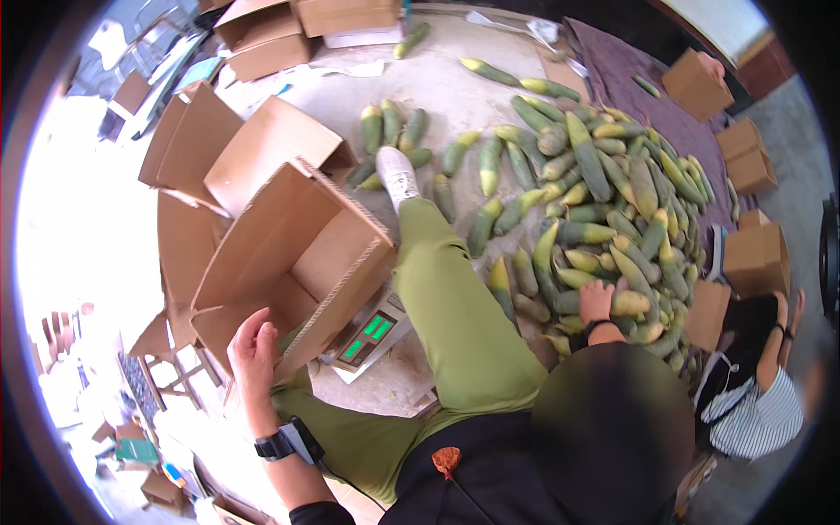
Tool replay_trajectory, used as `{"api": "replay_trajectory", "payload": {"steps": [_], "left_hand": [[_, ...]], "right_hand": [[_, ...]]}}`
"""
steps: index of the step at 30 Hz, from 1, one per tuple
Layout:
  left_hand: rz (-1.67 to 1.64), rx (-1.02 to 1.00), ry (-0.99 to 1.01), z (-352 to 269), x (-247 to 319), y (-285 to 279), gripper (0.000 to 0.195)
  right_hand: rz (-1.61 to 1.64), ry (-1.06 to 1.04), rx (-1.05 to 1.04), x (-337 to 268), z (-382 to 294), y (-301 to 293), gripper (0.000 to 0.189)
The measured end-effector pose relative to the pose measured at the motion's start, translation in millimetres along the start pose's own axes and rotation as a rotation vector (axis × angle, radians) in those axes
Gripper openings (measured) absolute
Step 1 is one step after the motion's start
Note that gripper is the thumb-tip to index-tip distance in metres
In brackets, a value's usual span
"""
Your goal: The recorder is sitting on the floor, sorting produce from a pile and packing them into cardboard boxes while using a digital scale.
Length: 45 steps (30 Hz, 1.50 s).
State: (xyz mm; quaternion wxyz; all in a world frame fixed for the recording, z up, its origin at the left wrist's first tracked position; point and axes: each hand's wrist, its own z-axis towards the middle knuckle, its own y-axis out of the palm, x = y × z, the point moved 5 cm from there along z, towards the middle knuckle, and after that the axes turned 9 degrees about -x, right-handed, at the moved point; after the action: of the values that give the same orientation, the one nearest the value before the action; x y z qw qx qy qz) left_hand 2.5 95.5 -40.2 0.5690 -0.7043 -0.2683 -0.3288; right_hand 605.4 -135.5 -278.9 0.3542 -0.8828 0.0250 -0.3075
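My right hand [596, 307], with a dark band at its wrist, lies across a long green vegetable [630, 303] in a large heap, fingers curled over it. The heap of green vegetables [600, 170], radish-like or melon-like with yellowish tips, spreads over the floor. My left hand [254, 354] is raised beside the near edge of an open cardboard carton [262, 236]. Its fingers are partly bent and nothing shows in them. The carton tilts on a scale [367, 338] with a lit green display. What I see of its inside is bare cardboard.
Several loose vegetables [392, 125] lie around my shoe [396, 172]. More cartons [262, 39] stand at the back, with others [755, 259] at right. A purple cloth [617, 59] lies behind the heap. Another person in a striped top [755, 417] is at lower right.
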Motion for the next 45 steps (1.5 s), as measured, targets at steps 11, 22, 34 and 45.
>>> {"api": "replay_trajectory", "payload": {"steps": [11,22,34,45], "left_hand": [[0.009,0.114,0.047,-2.3,13.9,-5.4,0.019],[0.012,0.179,0.150,-4.7,6.9,-15.2,0.022],[-0.468,0.073,0.300,-3.5,25.2,-10.4,0.087],[-0.305,0.005,-0.117,5.7,-2.1,-3.4,0.058]], "right_hand": [[0.449,-0.195,0.139,-39.7,8.8,-94.8,0.061],[1.327,-0.900,0.838,-60.6,-116.9,-410.8,0.062],[2.075,-1.665,-0.127,-216.9,-228.9,-479.8,0.054],[1.465,-1.300,0.681,-247.8,-225.2,-430.8,0.053]]}}
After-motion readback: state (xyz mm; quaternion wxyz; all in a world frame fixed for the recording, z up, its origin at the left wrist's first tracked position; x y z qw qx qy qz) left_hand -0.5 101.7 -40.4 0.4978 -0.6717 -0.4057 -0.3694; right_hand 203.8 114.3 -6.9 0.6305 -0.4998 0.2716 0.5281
